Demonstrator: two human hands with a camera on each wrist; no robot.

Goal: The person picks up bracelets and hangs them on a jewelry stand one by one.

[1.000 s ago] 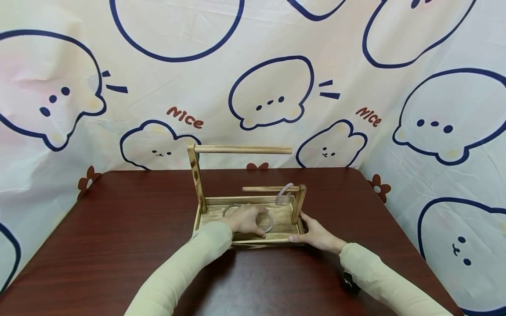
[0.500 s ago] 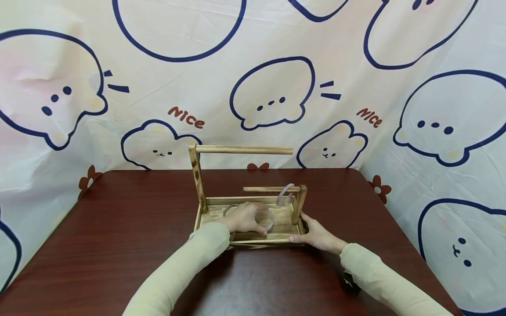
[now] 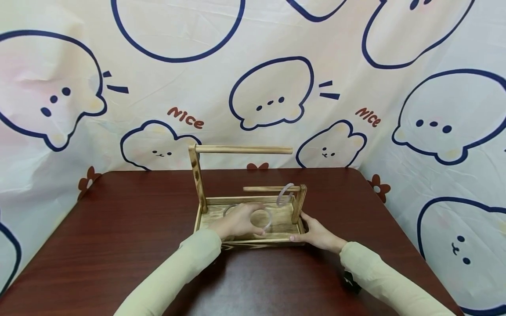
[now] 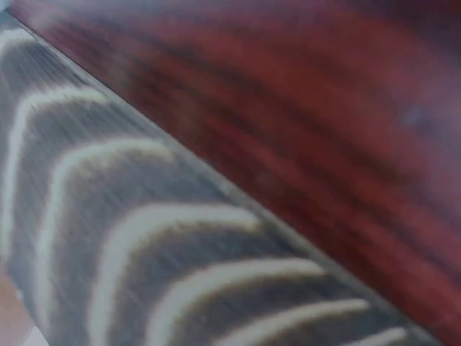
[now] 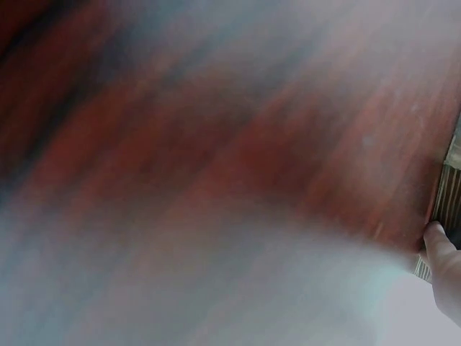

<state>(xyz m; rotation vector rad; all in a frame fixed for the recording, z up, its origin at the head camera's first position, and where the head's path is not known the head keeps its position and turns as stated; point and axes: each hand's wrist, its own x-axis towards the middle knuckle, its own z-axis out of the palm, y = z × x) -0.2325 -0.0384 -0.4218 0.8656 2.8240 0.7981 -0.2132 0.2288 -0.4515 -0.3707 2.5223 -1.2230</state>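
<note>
A wooden rack with a shallow tray base stands on the table in the head view. Over the tray, my left hand pinches a pale, see-through bangle-like ring between fingers and thumb. Behind this hand, part of a darker ring shows on the tray floor. Another pale ring hangs on the rack's short lower bar. At the tray's right end, my right hand grips the corner, thumb at the front edge; the right wrist view catches a finger against the wood.
A taller post at the rack's left end carries a long upper bar. The dark red-brown table extends all around it. A cartoon-printed cloth hangs behind and at the sides.
My left hand and sleeve have shifted slightly left and toward me, and the ring in the fingers has moved a little with them. The right hand stays put on the tray corner.
</note>
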